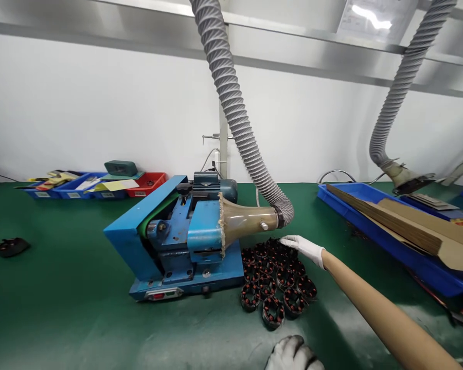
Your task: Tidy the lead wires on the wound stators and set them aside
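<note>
A cluster of black ring-shaped parts with orange-red spots inside lies on the green table, to the right of a blue belt sanding machine. My right hand, in a white glove, reaches in from the right. Its fingers stretch out flat at the far right edge of the cluster, seeming to touch the rings there. At the bottom edge, in front of the rings, my left hand shows only in part, in a white glove with dark fingertips. Its fingers are curled, and whatever they may hold is hidden.
A grey ribbed hose runs down to the machine's cone-shaped hood. To the right stands a long blue tray with cardboard. Small bins line the back left; a dark part lies far left.
</note>
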Motion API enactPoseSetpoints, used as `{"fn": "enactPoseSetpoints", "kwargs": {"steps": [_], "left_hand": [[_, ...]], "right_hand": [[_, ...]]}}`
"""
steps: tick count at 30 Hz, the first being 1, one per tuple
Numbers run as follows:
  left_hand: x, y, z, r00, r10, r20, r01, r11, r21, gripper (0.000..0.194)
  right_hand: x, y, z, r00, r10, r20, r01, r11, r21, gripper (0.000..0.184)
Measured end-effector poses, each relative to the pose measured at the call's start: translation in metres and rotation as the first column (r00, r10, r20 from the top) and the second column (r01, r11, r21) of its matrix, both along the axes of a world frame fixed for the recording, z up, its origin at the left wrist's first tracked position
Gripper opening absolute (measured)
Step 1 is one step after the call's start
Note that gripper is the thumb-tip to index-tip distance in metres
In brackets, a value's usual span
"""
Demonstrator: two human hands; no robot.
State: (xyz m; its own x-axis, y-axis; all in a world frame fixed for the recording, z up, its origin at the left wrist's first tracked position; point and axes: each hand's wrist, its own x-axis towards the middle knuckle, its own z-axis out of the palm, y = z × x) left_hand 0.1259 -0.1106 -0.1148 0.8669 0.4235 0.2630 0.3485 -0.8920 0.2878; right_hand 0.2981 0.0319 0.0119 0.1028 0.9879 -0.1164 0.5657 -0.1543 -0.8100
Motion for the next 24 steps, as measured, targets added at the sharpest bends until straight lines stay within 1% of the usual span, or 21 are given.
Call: {"fn": "enactPoseSetpoints", "kwargs": {"steps": [2,4,5,7,9,11,12,14,16,18,20,23,24], "left_hand": [[-0.001,-0.001,-0.003,0.999,-0.012,0.045,0.011,0.999,0.038,0.013],[-0.005,-0.002,-0.003,0.996,-0.021,0.09,0.015,0.998,0.065,0.016],[-0.008,-0.003,-0.002,0.994,-0.02,0.108,0.012,0.997,0.07,0.016],[-0.011,-0.004,0.002,0.991,-0.01,0.13,0.001,0.998,0.068,0.017],[-0.015,-0.007,0.008,0.99,-0.014,0.141,0.007,0.999,0.048,0.017],[-0.022,-0.01,0.014,0.988,-0.055,0.146,0.054,0.998,0.014,0.017],[-0.028,-0.013,0.017,0.985,-0.084,0.148,0.086,0.996,-0.006,0.017],[-0.048,-0.021,0.021,0.979,-0.135,0.151,0.143,0.989,-0.041,0.016],[-0.074,-0.03,0.025,0.98,-0.13,0.153,0.141,0.988,-0.066,0.017],[-0.1,-0.037,0.03,0.985,-0.083,0.15,0.095,0.993,-0.071,0.023],[-0.119,-0.039,0.036,0.988,-0.037,0.151,0.046,0.998,-0.053,0.028],[-0.127,-0.027,0.045,0.996,0.018,0.083,-0.018,1.0,0.007,0.031],[-0.127,-0.02,0.047,0.998,0.042,0.039,-0.042,0.999,0.004,0.038]], "right_hand": [[-0.001,-0.03,0.006,0.994,-0.071,0.084,0.068,0.997,0.038,0.027],[-0.008,-0.067,0.009,0.971,-0.141,0.193,0.129,0.989,0.076,0.027],[-0.014,-0.086,0.01,0.956,-0.142,0.255,0.128,0.989,0.072,0.026],[-0.03,-0.12,0.008,0.921,-0.087,0.381,0.084,0.996,0.023,0.023],[-0.048,-0.143,0.004,0.854,-0.079,0.514,0.08,0.997,0.021,0.032],[-0.063,-0.15,-0.002,0.79,-0.063,0.61,0.047,0.998,0.042,0.035],[-0.067,-0.15,-0.006,0.762,-0.054,0.645,0.025,0.998,0.054,0.033],[-0.071,-0.147,-0.013,0.723,-0.039,0.69,-0.02,0.997,0.077,0.022],[-0.067,-0.147,-0.021,0.703,-0.025,0.711,-0.059,0.994,0.092,0.012],[-0.06,-0.153,-0.028,0.699,0.001,0.715,-0.1,0.99,0.097,0.006],[-0.052,-0.164,-0.035,0.713,0.006,0.701,-0.135,0.982,0.129,0.009],[-0.048,-0.177,-0.043,0.781,-0.037,0.624,-0.16,0.953,0.257,0.021],[-0.048,-0.179,-0.046,0.805,-0.06,0.59,-0.152,0.941,0.302,0.026]]}}
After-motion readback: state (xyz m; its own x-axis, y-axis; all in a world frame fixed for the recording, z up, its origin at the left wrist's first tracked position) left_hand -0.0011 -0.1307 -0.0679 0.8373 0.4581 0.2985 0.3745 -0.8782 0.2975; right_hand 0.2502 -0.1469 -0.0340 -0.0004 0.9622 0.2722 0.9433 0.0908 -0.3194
